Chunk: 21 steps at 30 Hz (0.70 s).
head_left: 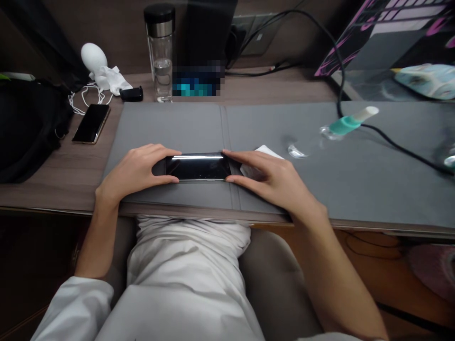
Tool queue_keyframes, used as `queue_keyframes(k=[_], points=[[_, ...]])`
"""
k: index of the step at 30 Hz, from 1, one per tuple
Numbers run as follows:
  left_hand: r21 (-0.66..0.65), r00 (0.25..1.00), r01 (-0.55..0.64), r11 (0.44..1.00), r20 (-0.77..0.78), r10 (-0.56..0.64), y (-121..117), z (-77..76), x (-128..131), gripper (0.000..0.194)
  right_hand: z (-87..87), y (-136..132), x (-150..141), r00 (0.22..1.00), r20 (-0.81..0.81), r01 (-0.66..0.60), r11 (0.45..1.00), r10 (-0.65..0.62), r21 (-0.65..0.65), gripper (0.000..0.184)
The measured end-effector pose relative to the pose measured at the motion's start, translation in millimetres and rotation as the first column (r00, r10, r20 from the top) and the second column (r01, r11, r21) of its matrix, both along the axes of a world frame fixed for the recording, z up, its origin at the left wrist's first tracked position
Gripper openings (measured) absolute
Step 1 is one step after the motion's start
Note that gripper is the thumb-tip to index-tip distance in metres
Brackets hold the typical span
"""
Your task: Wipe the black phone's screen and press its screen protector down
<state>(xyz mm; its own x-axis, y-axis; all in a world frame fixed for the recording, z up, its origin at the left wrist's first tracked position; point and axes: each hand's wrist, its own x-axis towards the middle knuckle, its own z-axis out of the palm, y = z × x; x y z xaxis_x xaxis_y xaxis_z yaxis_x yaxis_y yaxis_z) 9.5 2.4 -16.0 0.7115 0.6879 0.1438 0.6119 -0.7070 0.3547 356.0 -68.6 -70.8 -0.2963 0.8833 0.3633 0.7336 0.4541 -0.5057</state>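
Observation:
A black phone [199, 166] lies lengthwise on the grey desk mat [355, 175] near the front edge. My left hand [137, 171] grips its left end between thumb and fingers. My right hand [273, 179] pinches its right end the same way. A white cloth or paper [267, 152] peeks out from behind my right hand. A small teal spray bottle [346, 124] lies on its side on the mat to the right, with a small clear cap [296, 151] near it.
A second phone [91, 123] lies on the wooden desk at left beside a black bag [28, 123]. A glass water bottle [161, 54], white earphones [88, 94] and a white cloth sit at the back. A black cable [391, 142] crosses the mat at right.

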Motion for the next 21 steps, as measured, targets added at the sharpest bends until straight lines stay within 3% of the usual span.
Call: queue_keyframes(k=[21], points=[[-0.036, 1.0, -0.006, 0.999, 0.006, 0.006, 1.0, -0.6, -1.3, 0.055, 0.6, -1.1, 1.0, 1.0, 0.011, -0.012, 1.0, 0.012, 0.011, 0.055]])
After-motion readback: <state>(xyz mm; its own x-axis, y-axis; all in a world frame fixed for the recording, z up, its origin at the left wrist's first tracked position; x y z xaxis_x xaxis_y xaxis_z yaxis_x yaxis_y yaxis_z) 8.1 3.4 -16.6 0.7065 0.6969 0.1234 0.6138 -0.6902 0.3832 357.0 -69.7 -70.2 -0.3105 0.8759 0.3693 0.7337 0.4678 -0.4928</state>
